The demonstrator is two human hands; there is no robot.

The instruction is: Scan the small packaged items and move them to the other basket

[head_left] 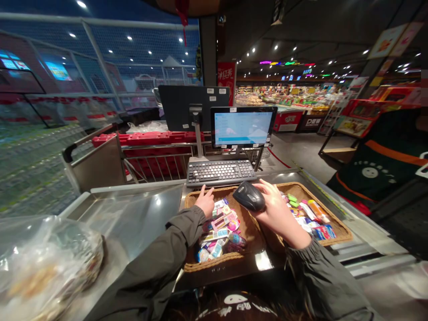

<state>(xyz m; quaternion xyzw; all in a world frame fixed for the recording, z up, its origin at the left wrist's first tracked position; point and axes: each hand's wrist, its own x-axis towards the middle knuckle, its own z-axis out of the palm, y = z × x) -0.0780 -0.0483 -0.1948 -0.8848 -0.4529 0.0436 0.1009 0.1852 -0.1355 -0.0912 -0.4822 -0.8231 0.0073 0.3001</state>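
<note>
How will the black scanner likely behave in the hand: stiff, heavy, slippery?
The scanner looks like rigid moulded plastic, so probably stiff. Its rounded glossy shell may be slippery. The right hand alone holds it over the basket, so it is likely light.

dark counter front (pixel 310 121): "D", rest unclear | red banner (pixel 226 76): Chinese characters, blurred

One camera sits on the person's head and faces forward and down across the steel counter (pixel 140 214). It is close: both sleeves (pixel 157 263) run in from the bottom edge, and the wicker basket (pixel 210 266) lies just below centre, with the keyboard (pixel 219 171) and monitor (pixel 242 128) right beyond. The wide lens bends the frame's edges and takes in the shop aisles (pixel 294 96) far off at upper right.
</note>
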